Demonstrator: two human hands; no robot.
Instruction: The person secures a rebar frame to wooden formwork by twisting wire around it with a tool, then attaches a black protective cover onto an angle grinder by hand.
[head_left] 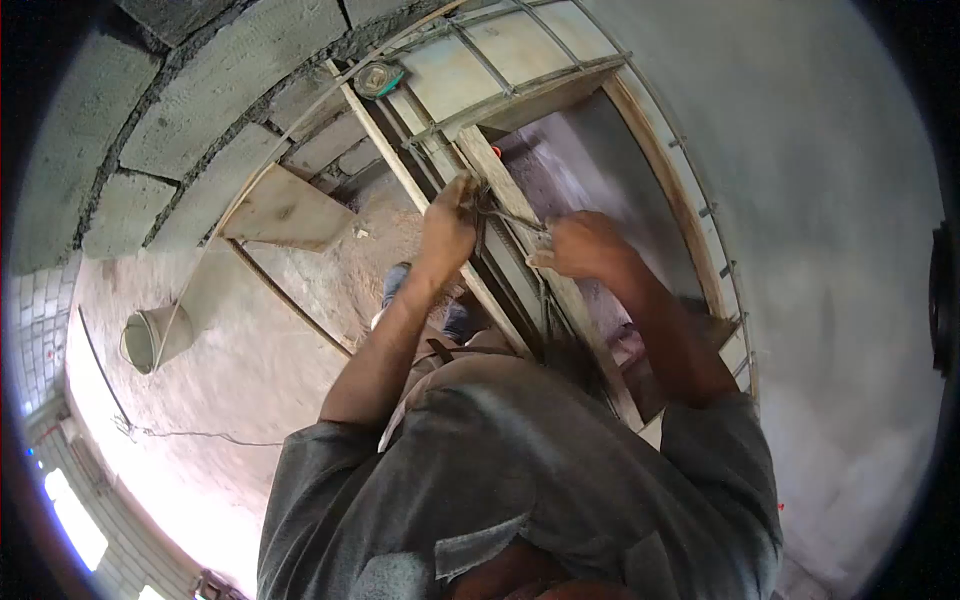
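My left hand (450, 228) is closed at the left side of a narrow wooden form, its fingertips pinched by the steel bars; what they hold is too small to make out. To its right, my right hand (585, 245) is closed on a slim metal tool that looks like pincers (515, 218). The tool's head points left, close to my left fingertips. Steel bars (490, 262) run lengthwise between the form's left board (385, 140) and its right board (505, 180). A dark stirrup or wire piece (480, 225) sits below the tool.
A tape roll (378, 79) lies at the form's far end. Beyond stretches a panel with steel bars (485, 62). A block wall (210, 100) rises at the left, with a board (285, 208), a long bar (285, 295) and a white bucket (155, 338) below.
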